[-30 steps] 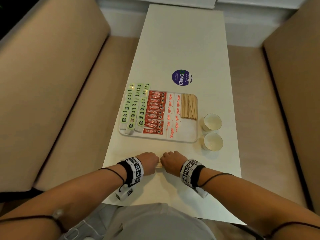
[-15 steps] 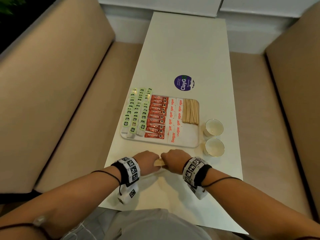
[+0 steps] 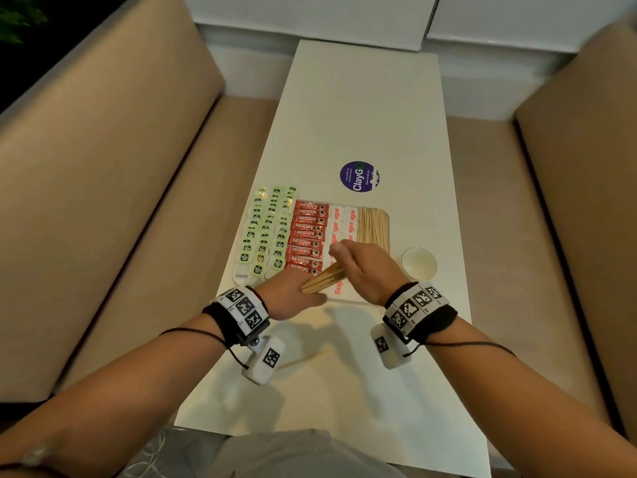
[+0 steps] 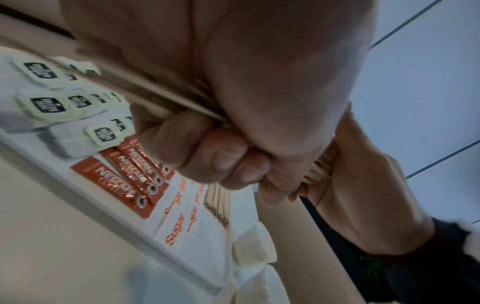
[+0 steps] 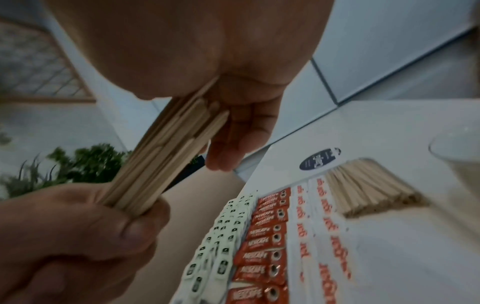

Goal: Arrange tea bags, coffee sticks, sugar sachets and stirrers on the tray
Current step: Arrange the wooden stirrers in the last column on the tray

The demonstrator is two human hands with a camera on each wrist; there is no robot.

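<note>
Holding a bundle of wooden stirrers (image 3: 324, 279) between both hands, above the near edge of the tray (image 3: 348, 298). Your left hand (image 3: 293, 293) has its fingers curled round the bundle's near-left end; your right hand (image 3: 365, 267) grips the other end, fingers wrapped over it, thumb tip pointing up toward 12 o'clock. The bundle runs diagonally, roughly 8 o'clock to 2 o'clock, over the lower coffee sticks and sugar sachets. Left wrist view confirms the left hand's fingers folded tight on the sticks; right wrist view shows the stick ends fanned slightly under the right palm.

On the tray, from 9 o'clock to 3 o'clock: tea bags (image 3: 267, 232) in three columns, spilling over the left rim; red coffee sticks (image 3: 308, 232) stacked in one column; white sugar sachets (image 3: 343, 220) in two columns; a flat batch of stirrers (image 3: 374, 225) in the far-right corner. The tray's near-right part is hidden by your right hand.

One loose stirrer (image 3: 303, 360) lies on the table (image 3: 362, 115) at 6 o'clock from the tray, beside your left wrist. A white cup (image 3: 418, 262) stands at 3 o'clock, just beside the tray. A purple round sticker (image 3: 359, 175) sits on the table at 12 o'clock from the tray.
</note>
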